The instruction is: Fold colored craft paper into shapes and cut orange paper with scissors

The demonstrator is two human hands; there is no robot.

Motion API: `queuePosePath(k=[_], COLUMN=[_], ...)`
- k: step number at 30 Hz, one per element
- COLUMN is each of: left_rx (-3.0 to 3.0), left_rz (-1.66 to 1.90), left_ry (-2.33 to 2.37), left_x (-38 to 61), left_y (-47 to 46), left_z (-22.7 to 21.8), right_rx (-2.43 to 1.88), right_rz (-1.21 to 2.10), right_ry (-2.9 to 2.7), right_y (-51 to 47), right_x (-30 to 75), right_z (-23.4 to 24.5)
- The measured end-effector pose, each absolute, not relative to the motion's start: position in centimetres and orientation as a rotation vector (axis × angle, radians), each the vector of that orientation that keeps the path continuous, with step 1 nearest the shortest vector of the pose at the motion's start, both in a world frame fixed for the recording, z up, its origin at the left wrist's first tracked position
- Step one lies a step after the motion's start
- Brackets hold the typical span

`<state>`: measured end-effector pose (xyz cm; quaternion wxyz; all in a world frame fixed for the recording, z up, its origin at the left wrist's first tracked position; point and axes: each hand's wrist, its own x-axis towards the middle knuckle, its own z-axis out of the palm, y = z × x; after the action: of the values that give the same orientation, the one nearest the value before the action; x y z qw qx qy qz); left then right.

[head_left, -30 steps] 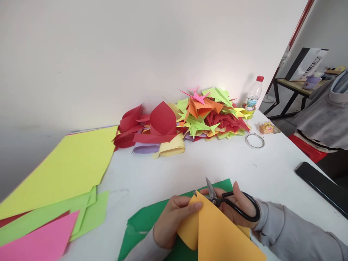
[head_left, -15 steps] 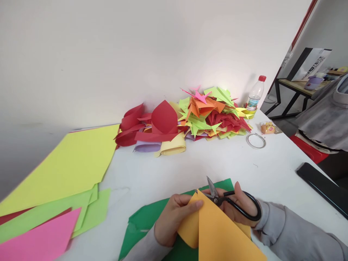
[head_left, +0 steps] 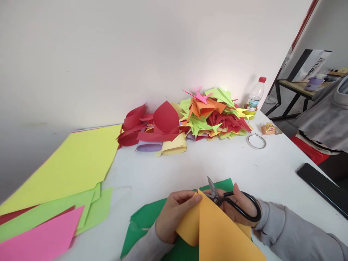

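My left hand (head_left: 174, 214) pinches the upper left edge of a folded orange paper sheet (head_left: 217, 232), thumb on top near its peak. My right hand (head_left: 239, 208) grips black-handled scissors (head_left: 231, 203) with fingers through the loops. The blades (head_left: 212, 188) are parted at the paper's top corner and point up and away. A dark green sheet (head_left: 141, 224) lies under both hands on the white table (head_left: 195, 163).
Large yellow-green, light green, red and pink sheets (head_left: 59, 174) lie at the left. A heap of folded coloured paper shapes (head_left: 190, 119) sits at the back, beside a plastic bottle (head_left: 255, 95), a tape ring (head_left: 256, 141) and a snack packet (head_left: 268, 128). A black phone (head_left: 323, 188) lies at the right edge.
The view has shifted slightly. My left thumb has slid a little up towards the paper's peak; the scissors stay at the top corner.
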<state>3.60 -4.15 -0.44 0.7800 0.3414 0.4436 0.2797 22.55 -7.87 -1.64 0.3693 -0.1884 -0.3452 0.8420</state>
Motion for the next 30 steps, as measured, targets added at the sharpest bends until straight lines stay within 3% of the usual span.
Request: queuePosePath(k=[30], left_rx=[0.752], left_rz=[0.626], left_ry=[0.912], left_x=[3.73], left_y=[-4.41], left_z=[0.06], right_rx=[-0.551], right_rz=[2.173], right_ry=[-0.841], right_y=[-8.07], right_x=[22.38], right_z=[-1.49])
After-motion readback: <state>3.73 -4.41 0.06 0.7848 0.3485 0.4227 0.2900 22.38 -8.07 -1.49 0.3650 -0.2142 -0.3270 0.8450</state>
